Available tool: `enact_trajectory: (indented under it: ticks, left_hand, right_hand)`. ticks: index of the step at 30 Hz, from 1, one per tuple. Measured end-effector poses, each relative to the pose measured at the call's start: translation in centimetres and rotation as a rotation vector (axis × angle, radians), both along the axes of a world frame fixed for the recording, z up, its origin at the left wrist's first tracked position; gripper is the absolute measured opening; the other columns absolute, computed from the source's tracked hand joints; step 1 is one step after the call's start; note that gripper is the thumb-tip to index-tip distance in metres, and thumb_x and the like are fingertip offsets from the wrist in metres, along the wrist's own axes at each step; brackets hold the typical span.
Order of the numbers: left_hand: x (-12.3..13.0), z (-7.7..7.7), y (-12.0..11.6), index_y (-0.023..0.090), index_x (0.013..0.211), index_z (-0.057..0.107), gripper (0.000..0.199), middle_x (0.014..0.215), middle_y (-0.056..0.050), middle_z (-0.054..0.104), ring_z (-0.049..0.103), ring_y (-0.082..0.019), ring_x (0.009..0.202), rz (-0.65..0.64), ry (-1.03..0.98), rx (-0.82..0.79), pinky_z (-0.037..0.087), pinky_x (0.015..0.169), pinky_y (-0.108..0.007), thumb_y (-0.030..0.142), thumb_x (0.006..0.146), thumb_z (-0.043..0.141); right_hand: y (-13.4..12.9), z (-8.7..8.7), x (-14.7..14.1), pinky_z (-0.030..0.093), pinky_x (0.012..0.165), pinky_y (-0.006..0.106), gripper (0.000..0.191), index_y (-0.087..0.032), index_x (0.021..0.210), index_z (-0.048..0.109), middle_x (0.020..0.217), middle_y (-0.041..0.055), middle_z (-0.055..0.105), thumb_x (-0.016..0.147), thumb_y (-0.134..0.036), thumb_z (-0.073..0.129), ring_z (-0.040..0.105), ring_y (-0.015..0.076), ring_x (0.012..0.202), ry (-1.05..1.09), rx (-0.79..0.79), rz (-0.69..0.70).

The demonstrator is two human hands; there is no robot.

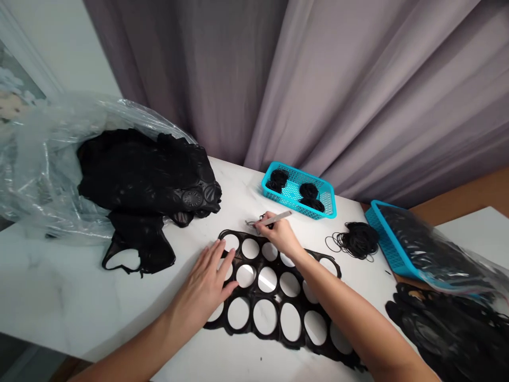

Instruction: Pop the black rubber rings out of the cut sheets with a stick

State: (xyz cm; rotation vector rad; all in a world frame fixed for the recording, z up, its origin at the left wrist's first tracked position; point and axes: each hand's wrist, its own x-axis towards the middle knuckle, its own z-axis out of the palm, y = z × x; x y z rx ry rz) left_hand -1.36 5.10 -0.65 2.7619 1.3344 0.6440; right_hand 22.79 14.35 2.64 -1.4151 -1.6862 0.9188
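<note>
A black rubbery sheet [274, 294] with rows of round holes lies flat on the white table [246, 358]. My left hand [209, 276] rests on the sheet's left side, palm down with its fingers spread. Just beyond the sheet's far edge, my right hand [278, 233] grips a slim metallic tool [278, 218], which sticks out to the right above the fingers. Near its fingertips are small thin dark bits [250, 223], too small to make out. My right forearm passes over the sheet's right part and hides some holes.
A clear plastic bag [43, 164] with piled black sheets [139, 170] lies at the left. Beyond my hands is a blue basket [294, 195] with black ring bundles; more rings [358, 240] lie to its right. At the right are another blue basket [393, 249] and black pieces [445, 329].
</note>
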Motion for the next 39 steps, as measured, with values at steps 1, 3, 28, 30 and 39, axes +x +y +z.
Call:
enact_trajectory:
  ticks: [1, 3, 28, 30, 39]
  left_hand:
    - [-0.1, 0.0, -0.1, 0.012, 0.137, 0.051, 0.051, 0.144, -0.023, 0.047, 0.046, -0.039, 0.134, 0.027, 0.006, 0.003, 0.041, 0.107, -0.055, 0.044, 0.098, 0.048]
    - [-0.3, -0.3, -0.3, 0.010, 0.132, 0.055, 0.049, 0.136, -0.023, 0.053, 0.051, -0.038, 0.129, 0.041, 0.016, 0.001, 0.041, 0.108, -0.054, 0.045, 0.099, 0.046]
    - [0.0, -1.1, -0.9, 0.011, 0.124, 0.059, 0.036, 0.133, -0.020, 0.060, 0.052, -0.033, 0.130, 0.055, 0.019, 0.072, 0.040, 0.111, -0.049, 0.032, 0.098, 0.048]
    - [0.0, -1.2, -1.0, 0.010, 0.122, 0.060, 0.035, 0.132, -0.021, 0.059, 0.052, -0.033, 0.130, 0.063, 0.029, 0.071, 0.039, 0.111, -0.049, 0.032, 0.098, 0.047]
    - [-0.5, 0.4, -0.6, 0.012, 0.122, 0.060, 0.033, 0.127, -0.017, 0.061, 0.055, -0.033, 0.124, 0.036, -0.025, 0.009, 0.038, 0.110, -0.053, 0.032, 0.099, 0.049]
  right_hand:
    - [-0.5, -0.2, -0.9, 0.045, 0.068, 0.031, 0.014, -0.022, 0.071, 0.052, 0.079, 0.0035, 0.071, 0.080, -0.026, 0.061, 0.064, 0.0203, 0.074, 0.036, -0.037, 0.045]
    - [-1.4, -0.5, -2.6, 0.046, 0.069, 0.030, 0.014, -0.022, 0.071, 0.051, 0.083, 0.0040, 0.072, 0.081, -0.025, 0.061, 0.065, 0.0198, 0.077, 0.108, -0.063, 0.139]
    - [-4.5, -1.1, -5.2, 0.042, 0.076, 0.031, 0.011, -0.020, 0.081, 0.055, 0.086, 0.0055, 0.063, 0.091, -0.016, 0.056, 0.055, 0.0200, 0.083, -0.339, 0.239, 0.433]
    - [-4.7, -1.0, -5.2, 0.040, 0.076, 0.034, 0.009, -0.019, 0.085, 0.055, 0.085, 0.0074, 0.062, 0.093, -0.016, 0.050, 0.053, 0.0222, 0.083, -0.520, 0.346, 0.481]
    - [2.0, 1.3, 0.6, 0.040, 0.068, 0.032, 0.023, -0.023, 0.069, 0.044, 0.074, 0.0029, 0.062, 0.085, -0.031, 0.058, 0.054, 0.0194, 0.070, -0.055, 0.260, -0.223]
